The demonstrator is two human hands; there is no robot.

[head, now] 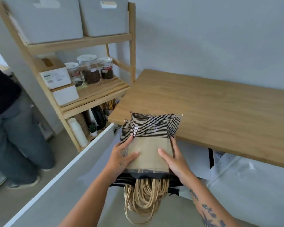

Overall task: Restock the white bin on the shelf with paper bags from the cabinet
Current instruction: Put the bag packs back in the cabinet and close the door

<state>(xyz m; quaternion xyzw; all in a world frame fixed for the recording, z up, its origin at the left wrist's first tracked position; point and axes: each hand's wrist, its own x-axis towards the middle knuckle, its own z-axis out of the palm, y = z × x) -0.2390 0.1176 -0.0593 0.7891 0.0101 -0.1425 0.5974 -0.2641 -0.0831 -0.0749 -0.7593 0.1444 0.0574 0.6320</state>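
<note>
A flat stack of paper bags (148, 141), brown with black stripes and wrapped in clear plastic, is held in front of me over the near edge of a wooden table. Their tan cord handles (142, 199) hang down toward me. My left hand (121, 157) grips the stack's left side and my right hand (174, 158) grips its right side. Two white bins stand side by side on the top level of the wooden shelf at upper left, one on the left (46, 20) and one on the right (105, 17).
An open white cabinet door (59, 174) stands at my left. The wooden table (211, 108) is right of the shelf. Jars (90, 69) and white boxes (56, 74) fill the shelf's middle level. Another person (10, 122) stands at far left.
</note>
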